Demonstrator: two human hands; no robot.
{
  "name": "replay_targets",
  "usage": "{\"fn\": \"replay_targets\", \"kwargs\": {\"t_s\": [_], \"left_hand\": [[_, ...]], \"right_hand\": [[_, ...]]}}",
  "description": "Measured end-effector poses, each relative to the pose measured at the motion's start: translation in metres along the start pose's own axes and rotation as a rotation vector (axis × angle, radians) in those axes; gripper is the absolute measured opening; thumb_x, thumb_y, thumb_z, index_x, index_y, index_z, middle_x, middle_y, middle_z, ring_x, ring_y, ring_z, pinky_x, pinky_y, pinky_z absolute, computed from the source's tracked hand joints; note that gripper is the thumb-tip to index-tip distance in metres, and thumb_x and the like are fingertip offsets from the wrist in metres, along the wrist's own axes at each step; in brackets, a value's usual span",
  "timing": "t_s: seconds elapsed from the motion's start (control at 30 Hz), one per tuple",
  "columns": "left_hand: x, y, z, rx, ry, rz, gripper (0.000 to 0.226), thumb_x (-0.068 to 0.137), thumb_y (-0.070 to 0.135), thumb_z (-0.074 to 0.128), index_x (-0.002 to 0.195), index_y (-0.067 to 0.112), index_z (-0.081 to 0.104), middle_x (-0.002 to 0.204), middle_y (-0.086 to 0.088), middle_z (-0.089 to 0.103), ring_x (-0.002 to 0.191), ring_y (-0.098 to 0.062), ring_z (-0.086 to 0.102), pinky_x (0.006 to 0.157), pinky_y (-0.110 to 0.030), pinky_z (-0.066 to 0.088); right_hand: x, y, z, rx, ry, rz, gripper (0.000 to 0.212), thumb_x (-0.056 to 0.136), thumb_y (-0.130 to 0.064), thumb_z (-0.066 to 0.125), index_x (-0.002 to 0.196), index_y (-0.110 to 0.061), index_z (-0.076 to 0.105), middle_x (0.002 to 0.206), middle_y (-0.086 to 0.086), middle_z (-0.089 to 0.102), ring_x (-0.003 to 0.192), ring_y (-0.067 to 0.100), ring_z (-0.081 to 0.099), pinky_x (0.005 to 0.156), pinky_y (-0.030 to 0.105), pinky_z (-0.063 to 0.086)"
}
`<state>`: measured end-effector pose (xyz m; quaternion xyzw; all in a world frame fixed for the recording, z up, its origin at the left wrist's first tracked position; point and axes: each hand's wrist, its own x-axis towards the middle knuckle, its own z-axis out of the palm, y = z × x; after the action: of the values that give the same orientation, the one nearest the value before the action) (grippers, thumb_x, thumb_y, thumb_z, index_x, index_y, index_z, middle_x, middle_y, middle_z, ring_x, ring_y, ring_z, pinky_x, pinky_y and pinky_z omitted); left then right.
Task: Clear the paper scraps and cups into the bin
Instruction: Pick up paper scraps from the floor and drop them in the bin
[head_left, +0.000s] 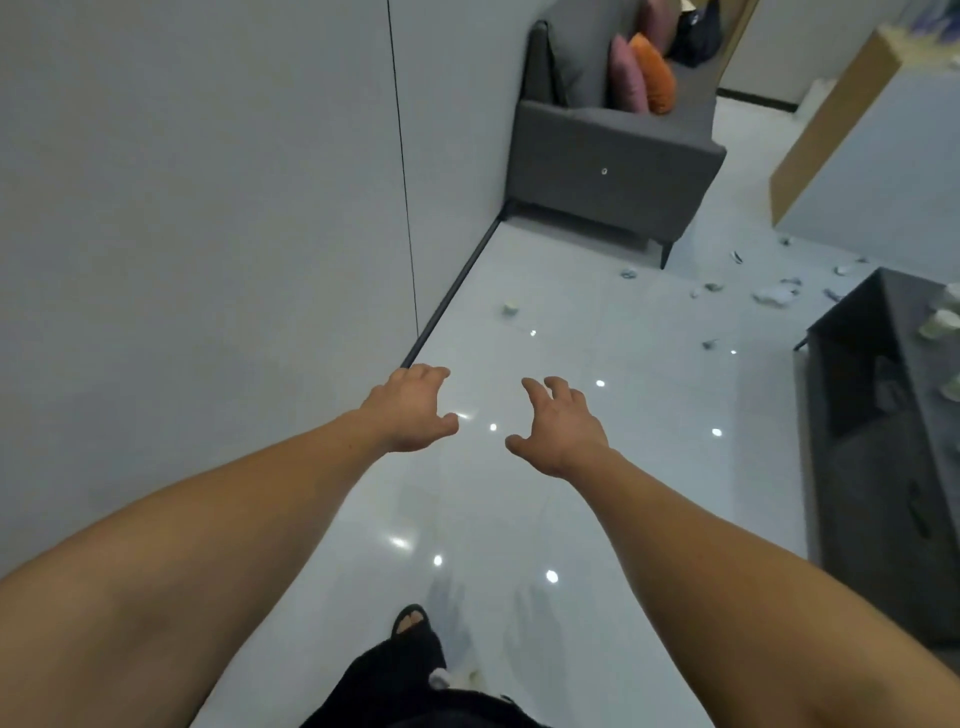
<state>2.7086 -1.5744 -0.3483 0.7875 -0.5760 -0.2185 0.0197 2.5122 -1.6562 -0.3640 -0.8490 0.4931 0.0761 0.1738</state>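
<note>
Both my arms stretch forward over a glossy white tiled floor. My left hand (413, 410) and my right hand (558, 428) hang side by side with loosely curled fingers, and neither holds anything. A small paper cup (510, 308) lies on the floor near the wall, well ahead of my hands. Several paper scraps (776, 296) are scattered on the floor farther off to the right, beyond the dark table. More cups (940, 325) stand on that table at the right edge of the view. No bin is in view.
A grey wall (208, 208) runs along my left. A grey sofa (613, 161) with pink and orange cushions stands at the far end. A dark low table (883, 467) fills the right side. A wood-edged cabinet (831, 130) stands at the far right.
</note>
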Motion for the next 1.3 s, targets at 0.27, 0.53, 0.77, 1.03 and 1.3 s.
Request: {"fn": "replay_targets", "kwargs": {"t_s": [0.27,0.53,0.77,1.03,1.3], "left_hand": [[0.156,0.02,-0.057,0.055,-0.041,0.097,0.074,0.089,0.046,0.053,0.15,0.021,0.021,0.154,-0.004,0.026,0.139,-0.027,0.027,0.109,-0.045,0.034],[0.316,0.089,-0.076,0.081,-0.059,0.125,0.074,0.088,0.046,0.053,0.15,0.021,0.021,0.154,-0.004,0.027,0.138,-0.027,0.029,0.108,-0.044,0.034],[0.431,0.126,-0.11,0.048,-0.057,0.074,0.074,0.088,0.046,0.054,0.15,0.022,0.022,0.154,-0.002,0.029,0.138,-0.026,0.03,0.107,-0.043,0.036],[0.578,0.104,-0.136,0.018,-0.105,0.015,0.076,0.088,0.045,0.055,0.151,0.021,0.02,0.154,-0.004,0.027,0.139,-0.027,0.028,0.108,-0.043,0.035],[0.729,0.075,-0.172,0.035,-0.205,0.027,0.076,0.088,0.042,0.056,0.151,0.02,0.02,0.153,-0.006,0.029,0.137,-0.028,0.03,0.106,-0.044,0.037]], "right_hand": [[0.115,0.036,-0.048,0.048,0.026,0.09,0.083,0.085,-0.048,0.06,0.152,-0.028,0.014,0.158,0.003,0.013,0.141,0.026,0.02,0.099,0.044,0.041],[0.25,0.129,-0.094,0.057,0.012,0.12,0.084,0.085,-0.048,0.061,0.152,-0.028,0.014,0.158,0.003,0.013,0.141,0.027,0.02,0.1,0.044,0.041],[0.363,0.196,-0.159,0.013,-0.023,0.098,0.084,0.085,-0.047,0.061,0.152,-0.027,0.014,0.157,0.004,0.014,0.14,0.028,0.021,0.1,0.045,0.042],[0.515,0.199,-0.177,0.015,-0.08,0.048,0.084,0.084,-0.045,0.06,0.152,-0.028,0.013,0.158,0.003,0.013,0.141,0.027,0.021,0.101,0.044,0.039],[0.65,0.199,-0.2,0.035,-0.129,0.094,0.083,0.085,-0.047,0.06,0.152,-0.028,0.014,0.158,0.002,0.013,0.141,0.026,0.02,0.101,0.043,0.041]]}}
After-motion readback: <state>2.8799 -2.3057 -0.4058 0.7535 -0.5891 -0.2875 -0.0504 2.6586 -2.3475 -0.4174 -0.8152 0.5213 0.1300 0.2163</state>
